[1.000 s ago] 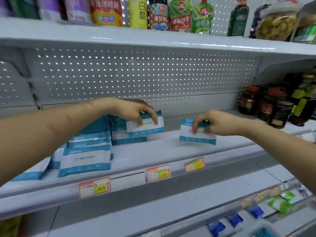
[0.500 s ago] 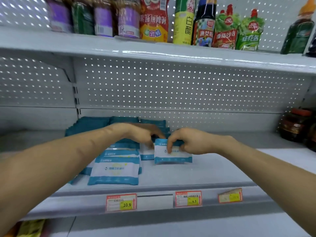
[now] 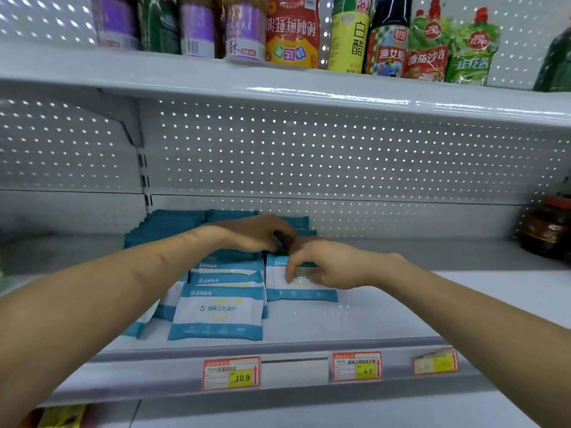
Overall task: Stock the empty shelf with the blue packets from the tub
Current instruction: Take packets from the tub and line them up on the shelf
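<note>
two hands (image 3: 259, 234) (image 3: 327, 268), three price tags (image 3: 231, 372) (image 3: 357, 366) (image 3: 435, 361)

Grey perforated back panel (image 3: 340, 156) behind the right hand (image 3: 327, 270); white upper shelf (image 3: 278, 91) above it, glare streaks along its front edge; slotted upright (image 3: 144, 177) up-left.

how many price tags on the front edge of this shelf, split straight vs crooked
straight price tags: 2 (10.9 tag, 4.3 tag)
crooked price tag: 1
total: 3
</note>
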`<state>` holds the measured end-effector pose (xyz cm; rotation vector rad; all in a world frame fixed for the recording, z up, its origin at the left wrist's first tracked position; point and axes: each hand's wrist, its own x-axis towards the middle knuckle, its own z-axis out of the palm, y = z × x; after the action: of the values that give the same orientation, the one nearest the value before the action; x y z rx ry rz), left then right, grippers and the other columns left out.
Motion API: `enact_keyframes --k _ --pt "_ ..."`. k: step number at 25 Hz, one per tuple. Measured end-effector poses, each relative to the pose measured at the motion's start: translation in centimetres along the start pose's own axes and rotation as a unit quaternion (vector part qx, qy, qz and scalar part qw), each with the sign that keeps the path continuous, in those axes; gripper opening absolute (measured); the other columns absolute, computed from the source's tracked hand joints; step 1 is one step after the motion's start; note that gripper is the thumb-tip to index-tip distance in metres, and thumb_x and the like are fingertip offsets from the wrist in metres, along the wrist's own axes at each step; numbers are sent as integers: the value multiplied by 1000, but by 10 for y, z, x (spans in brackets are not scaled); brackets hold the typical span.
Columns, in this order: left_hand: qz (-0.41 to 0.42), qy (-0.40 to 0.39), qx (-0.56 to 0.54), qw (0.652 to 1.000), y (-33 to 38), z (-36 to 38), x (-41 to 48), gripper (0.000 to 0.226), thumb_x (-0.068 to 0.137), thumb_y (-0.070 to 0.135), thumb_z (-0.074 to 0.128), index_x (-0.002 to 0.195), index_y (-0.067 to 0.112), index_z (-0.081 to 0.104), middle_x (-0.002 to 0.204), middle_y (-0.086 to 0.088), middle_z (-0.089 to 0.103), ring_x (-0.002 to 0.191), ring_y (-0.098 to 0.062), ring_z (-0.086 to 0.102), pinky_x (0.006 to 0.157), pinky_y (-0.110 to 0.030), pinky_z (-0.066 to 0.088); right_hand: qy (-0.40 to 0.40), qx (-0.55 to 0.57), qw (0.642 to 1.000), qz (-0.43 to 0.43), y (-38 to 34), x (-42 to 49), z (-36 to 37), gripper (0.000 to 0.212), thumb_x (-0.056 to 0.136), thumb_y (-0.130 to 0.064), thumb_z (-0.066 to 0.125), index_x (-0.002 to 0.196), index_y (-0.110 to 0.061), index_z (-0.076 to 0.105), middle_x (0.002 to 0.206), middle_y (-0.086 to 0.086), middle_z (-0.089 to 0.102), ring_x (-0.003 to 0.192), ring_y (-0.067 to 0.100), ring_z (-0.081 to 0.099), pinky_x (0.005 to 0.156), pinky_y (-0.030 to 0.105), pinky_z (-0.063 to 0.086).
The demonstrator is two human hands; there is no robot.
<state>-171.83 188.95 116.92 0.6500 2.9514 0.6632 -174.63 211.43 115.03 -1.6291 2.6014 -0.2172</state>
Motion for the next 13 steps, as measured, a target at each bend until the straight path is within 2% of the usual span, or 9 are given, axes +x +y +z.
enact_keyframes --k 2,4,7,11,13 --pt "7 20 -17 1000 -2 -3 0 37 94 -1 57 117 25 72 112 16 73 104 1 67 92 -21 53 7 -20 1000 11 0 -1 3 49 89 -1 57 113 -41 69 114 -25 47 107 3 43 87 20 39" --pt "11 28 -21 999 -2 -6 2 43 93 -5 55 119 26 71 113 17 73 107 3 66 90 -18 51 17 -26 999 8 1 -4 6 48 91 -3 56 114 -42 69 125 -25 45 116 4 41 88 17 34" --pt "24 38 -25 999 4 -8 6 46 95 -5 54 125 26 69 116 17 72 109 4 65 89 -15 50 32 -26 999 -8 3 -13 8 45 94 -5 57 118 -41 70 150 -9 43 134 13 41 103 22 33" --pt "58 57 -40 996 30 2 26 52 93 -8 56 132 24 62 117 9 70 107 -4 67 92 -26 55 57 -38 998 -10 7 -37 3 35 99 -15 58 125 -36 70 151 -5 45 135 17 42 113 32 33" --pt "76 50 -48 995 56 15 43 56 91 -8 53 133 27 61 118 9 70 106 -4 67 89 -23 55 68 -34 997 15 14 -60 2 43 94 -6 60 127 -33 69 147 -5 48 133 17 42 114 35 33"
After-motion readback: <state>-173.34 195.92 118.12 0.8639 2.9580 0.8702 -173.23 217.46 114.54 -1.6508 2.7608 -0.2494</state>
